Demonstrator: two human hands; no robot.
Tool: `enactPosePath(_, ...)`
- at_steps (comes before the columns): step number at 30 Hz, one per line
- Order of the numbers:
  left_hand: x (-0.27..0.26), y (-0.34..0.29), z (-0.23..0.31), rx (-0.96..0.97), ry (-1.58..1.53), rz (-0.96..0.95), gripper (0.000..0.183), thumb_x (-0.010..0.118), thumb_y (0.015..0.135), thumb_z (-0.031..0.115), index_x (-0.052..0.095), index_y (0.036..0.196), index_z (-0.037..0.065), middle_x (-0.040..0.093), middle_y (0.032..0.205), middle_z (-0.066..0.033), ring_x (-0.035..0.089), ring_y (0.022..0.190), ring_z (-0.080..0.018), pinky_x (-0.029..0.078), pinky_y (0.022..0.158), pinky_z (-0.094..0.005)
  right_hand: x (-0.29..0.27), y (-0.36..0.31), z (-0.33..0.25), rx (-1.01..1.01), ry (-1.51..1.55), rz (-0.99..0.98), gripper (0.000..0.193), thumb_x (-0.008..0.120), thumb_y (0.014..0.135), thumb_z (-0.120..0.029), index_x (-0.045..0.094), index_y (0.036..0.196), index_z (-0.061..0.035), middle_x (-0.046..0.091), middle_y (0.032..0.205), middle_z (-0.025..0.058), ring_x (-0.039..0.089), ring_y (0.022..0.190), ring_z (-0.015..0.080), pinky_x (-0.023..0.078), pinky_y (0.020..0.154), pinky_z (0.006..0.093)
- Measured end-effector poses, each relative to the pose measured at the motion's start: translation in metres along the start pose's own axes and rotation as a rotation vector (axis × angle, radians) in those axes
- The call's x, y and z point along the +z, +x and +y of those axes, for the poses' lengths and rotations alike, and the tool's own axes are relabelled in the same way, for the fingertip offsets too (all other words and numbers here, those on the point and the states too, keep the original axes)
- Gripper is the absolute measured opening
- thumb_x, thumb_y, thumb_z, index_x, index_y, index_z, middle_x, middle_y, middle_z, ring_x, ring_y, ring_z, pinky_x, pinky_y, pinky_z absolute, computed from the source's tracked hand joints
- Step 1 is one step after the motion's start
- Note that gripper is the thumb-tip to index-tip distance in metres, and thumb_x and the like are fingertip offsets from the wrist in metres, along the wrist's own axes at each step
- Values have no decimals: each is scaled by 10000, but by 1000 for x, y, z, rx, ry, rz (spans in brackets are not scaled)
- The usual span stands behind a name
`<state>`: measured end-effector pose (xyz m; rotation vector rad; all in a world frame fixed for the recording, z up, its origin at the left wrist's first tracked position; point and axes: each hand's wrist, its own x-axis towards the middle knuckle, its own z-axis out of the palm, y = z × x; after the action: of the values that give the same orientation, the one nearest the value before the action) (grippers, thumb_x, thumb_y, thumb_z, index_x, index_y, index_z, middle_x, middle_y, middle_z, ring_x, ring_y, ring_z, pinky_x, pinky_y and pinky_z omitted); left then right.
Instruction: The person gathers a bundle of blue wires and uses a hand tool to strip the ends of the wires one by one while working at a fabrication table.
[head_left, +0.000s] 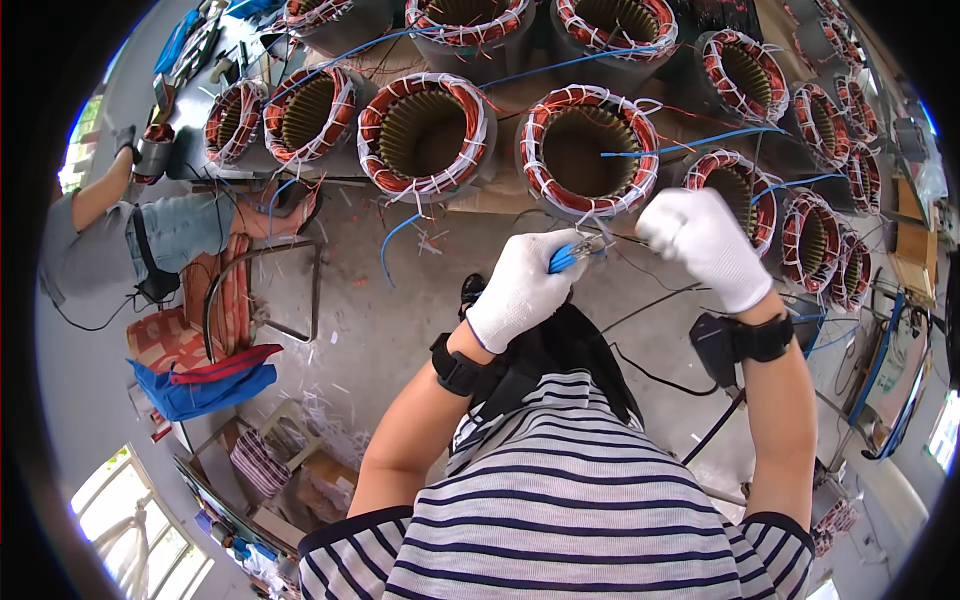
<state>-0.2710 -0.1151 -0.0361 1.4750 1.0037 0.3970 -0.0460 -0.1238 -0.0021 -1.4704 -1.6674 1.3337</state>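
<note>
My left hand (530,285), in a white glove, is closed around a small blue-handled metal tool (568,257). Its metal end points toward the near rim of a motor stator (535,150) with copper windings laced in white cord. To the right, my gloved right hand (700,240) is curled with its fingers together; whatever they may hold is hidden. It is close to that stator and to another stator (768,215) on its right. A blue lead wire (690,146) lies across the nearest stator's opening.
Several more wound stators, such as one at left centre (370,125), crowd the table. Another person (150,235) works at the far left. A metal-framed chair (318,290) and a blue-and-red bag (205,385) stand left; black cables (660,378) trail right.
</note>
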Motion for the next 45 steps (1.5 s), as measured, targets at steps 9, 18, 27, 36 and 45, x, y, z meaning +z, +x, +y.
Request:
enactPosePath(9,4,-9,0,21,-43,33,181,561,859,61,668,997,12,541,674,10,436,614,-56,407,579,-221,40,-45,-37,-32,-231,609,86,550,881,-43,609,874,19,539,706,64,504,580,112,399,543,240)
enactPosePath(18,1,-33,-3,-164,-168,79,203,544,868,72,663,1025,26,531,640,19,467,573,-41,387,523,-208,93,-15,-2,-35,148,603,228,643,833,-50,624,1052,11,585,770,51,542,617,110,428,568,231)
enactPosePath(27,3,-32,-4,-267,-344,189,196,539,887,105,657,1023,26,515,608,27,437,518,-26,354,464,-197,96,-78,9,-336,-332,712,214,633,731,56,662,934,-4,599,746,96,575,604,223,457,559,288)
enactPosePath(36,17,-7,0,-168,-447,144,207,525,902,95,655,1042,16,519,614,45,431,515,-15,341,456,-184,77,-35,8,-169,-504,548,401,681,758,-97,597,1148,-67,590,912,78,589,747,236,483,666,311)
enactPosePath(45,14,-6,-7,-73,-327,115,218,539,876,57,668,1049,22,496,626,54,421,560,-19,344,508,-202,70,-17,3,-322,-745,424,134,654,778,-185,603,876,-111,522,818,43,536,742,234,431,624,359)
